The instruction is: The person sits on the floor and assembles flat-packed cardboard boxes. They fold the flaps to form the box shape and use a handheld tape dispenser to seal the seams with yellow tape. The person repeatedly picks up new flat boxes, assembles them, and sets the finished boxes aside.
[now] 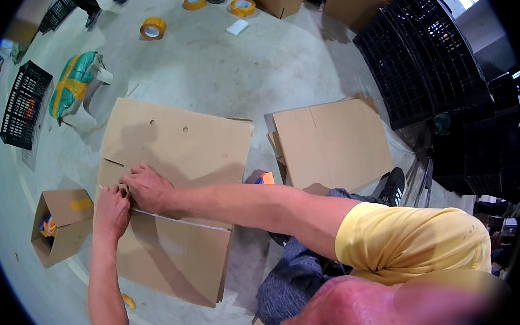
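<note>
A large flattened cardboard box (191, 149) lies on the floor before me, on top of at least one more sheet. It has two round holes in its far half and a pale seam across its middle. My right hand (147, 187) reaches across to the left end of that seam, its fingers bent down onto the cardboard. Close beside it, my left hand (114, 212) has its fingers curled at the same spot. Both hands seem to grip the cardboard there; the fingertips are partly hidden.
More flat cardboard (336, 143) lies to the right, next to my shoe (393, 187). A small open carton (67, 225) stands at left. Beyond are a green bundle (74, 87), a black crate (25, 105) and tape rolls (153, 29). Black crates (426, 57) are stacked at right.
</note>
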Available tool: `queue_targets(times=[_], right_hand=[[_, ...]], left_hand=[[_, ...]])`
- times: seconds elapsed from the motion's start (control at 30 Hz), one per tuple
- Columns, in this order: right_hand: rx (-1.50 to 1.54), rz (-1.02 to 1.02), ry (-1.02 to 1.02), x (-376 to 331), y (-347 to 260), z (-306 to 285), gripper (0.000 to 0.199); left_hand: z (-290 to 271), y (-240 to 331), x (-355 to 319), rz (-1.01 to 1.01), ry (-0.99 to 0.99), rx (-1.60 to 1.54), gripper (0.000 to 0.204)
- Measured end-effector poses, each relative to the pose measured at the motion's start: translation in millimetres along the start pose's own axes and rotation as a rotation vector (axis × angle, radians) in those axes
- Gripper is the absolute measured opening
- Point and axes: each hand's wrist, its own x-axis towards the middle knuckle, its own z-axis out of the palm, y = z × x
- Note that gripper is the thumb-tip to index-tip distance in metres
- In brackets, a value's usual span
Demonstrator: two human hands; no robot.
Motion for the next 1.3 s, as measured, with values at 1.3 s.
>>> queue_targets(times=[1.3], right_hand=[[-0.147, -0.219, -0.118, 2.7, 5.6, -1.6, 0.013]], left_hand=[[84.2, 43.7, -9.3, -0.663, 0.874, -0.371, 0.021]])
